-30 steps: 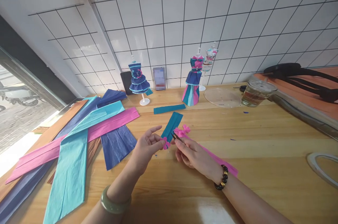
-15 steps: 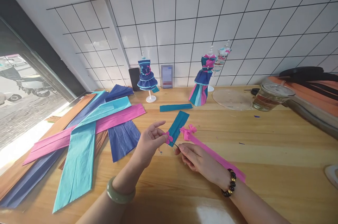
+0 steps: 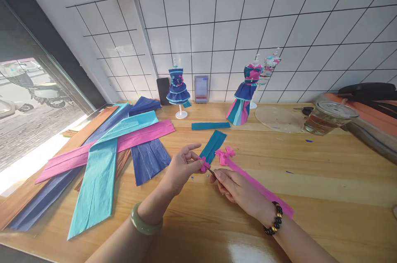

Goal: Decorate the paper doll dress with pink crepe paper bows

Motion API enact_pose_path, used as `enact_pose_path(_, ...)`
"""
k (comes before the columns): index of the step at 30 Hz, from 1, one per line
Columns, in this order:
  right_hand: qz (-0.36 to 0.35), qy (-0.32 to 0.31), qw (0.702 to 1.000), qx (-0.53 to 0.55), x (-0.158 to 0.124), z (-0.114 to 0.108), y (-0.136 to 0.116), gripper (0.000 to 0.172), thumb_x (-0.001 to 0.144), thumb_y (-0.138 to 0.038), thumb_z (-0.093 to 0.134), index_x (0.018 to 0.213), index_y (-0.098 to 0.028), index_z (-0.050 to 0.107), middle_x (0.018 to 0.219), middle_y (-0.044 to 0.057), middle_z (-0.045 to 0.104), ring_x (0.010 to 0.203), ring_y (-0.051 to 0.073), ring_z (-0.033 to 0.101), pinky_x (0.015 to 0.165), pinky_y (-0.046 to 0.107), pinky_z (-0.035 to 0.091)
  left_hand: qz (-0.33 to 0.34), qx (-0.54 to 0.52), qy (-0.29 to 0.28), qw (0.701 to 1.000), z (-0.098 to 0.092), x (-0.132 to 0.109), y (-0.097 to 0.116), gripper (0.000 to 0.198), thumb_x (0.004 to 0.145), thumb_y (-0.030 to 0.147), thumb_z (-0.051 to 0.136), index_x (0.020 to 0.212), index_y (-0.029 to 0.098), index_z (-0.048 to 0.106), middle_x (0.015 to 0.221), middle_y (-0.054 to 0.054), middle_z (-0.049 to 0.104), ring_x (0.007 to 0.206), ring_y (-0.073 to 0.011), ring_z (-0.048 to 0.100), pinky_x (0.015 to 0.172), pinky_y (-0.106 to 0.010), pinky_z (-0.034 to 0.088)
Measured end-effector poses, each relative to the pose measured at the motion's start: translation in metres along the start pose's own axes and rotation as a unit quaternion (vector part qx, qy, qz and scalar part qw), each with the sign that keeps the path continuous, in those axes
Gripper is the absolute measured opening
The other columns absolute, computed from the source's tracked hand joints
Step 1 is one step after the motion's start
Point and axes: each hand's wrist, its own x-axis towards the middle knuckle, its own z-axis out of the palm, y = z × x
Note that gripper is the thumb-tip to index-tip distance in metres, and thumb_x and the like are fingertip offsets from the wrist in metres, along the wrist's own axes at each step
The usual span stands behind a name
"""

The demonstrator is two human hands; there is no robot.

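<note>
From where I sit, I have the left forearm (image 3: pixel 124 236) slanting up and rightward, the right forearm (image 3: pixel 300 240) slanting up and leftward. My left hand (image 3: pixel 181 168) is set in a pinch, its thumb pointing right, one finger stretched out above. My right hand (image 3: pixel 234 186) is just beside it, also pinching, thumb forward and the other fingers curled underneath.

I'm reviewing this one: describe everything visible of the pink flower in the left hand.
The flower is small and bright pink, with rounded lobes like petals, and looks like crepe paper; its petal count is too small to make out. The left hand pinches it at its left edge. The dark tweezers in the right hand meet its lower right side. In view, it overlaps the near end of a slanting teal strip.
</note>
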Motion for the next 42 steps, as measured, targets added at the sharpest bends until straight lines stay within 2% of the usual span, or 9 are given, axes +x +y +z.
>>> enact_pose_path(6, -0.025, 0.026, 0.999, -0.023, 0.0015, 0.0005, 0.0025, 0.047, 0.087, -0.055, 0.033, 0.080, -0.016, 0.060, 0.061, 0.000, 0.047, 0.055, 0.011, 0.044, 0.042, 0.020, 0.029, 0.000, -0.023, 0.001, 1.000, -0.0020, 0.0015, -0.0026, 0.058, 0.062, 0.023, 0.073, 0.114, 0.012, 0.050, 0.064, 0.001, 0.061, 0.061, -0.0147, 0.061, 0.063, -0.028, 0.049)
enact_pose_path(14, -0.022, 0.022, 0.998, -0.049, 0.0005, -0.0004, -0.0016, 0.048, 0.088, -0.055, 0.032, 0.079, -0.017, 0.060, 0.055, -0.003, 0.040, 0.047, 0.009, 0.036, 0.042, 0.021, 0.027, -0.002, -0.022, -0.002, 1.000, -0.0027, 0.0025, -0.0030, 0.056, 0.064, 0.021, 0.071, 0.114, 0.011, 0.049, 0.063, 0.003, 0.057, 0.063, -0.0151, 0.061, 0.064, -0.030, 0.050)
enact_pose_path(26, -0.018, 0.020, 0.998, -0.058, 0.0014, -0.0018, -0.0016, 0.048, 0.089, -0.053, 0.030, 0.078, -0.017, 0.059, 0.055, -0.004, 0.037, 0.047, 0.009, 0.034, 0.044, 0.021, 0.027, -0.005, -0.016, 0.001, 1.000, -0.0026, 0.0023, -0.0021, 0.056, 0.063, 0.023, 0.072, 0.113, 0.011, 0.050, 0.064, 0.002, 0.057, 0.065, -0.0168, 0.062, 0.065, -0.030, 0.049)
enact_pose_path(42, -0.009, 0.023, 0.998, -0.054, 0.0019, -0.0026, -0.0010, 0.046, 0.088, -0.053, 0.033, 0.079, -0.016, 0.057, 0.053, -0.005, 0.038, 0.047, 0.008, 0.034, 0.043, 0.020, 0.026, 0.016, 0.024, -0.011, 1.000, -0.0045, 0.0025, -0.0019, 0.052, 0.065, 0.024, 0.069, 0.112, 0.012, 0.051, 0.064, 0.001, 0.062, 0.059, -0.0127, 0.058, 0.054, -0.023, 0.038)
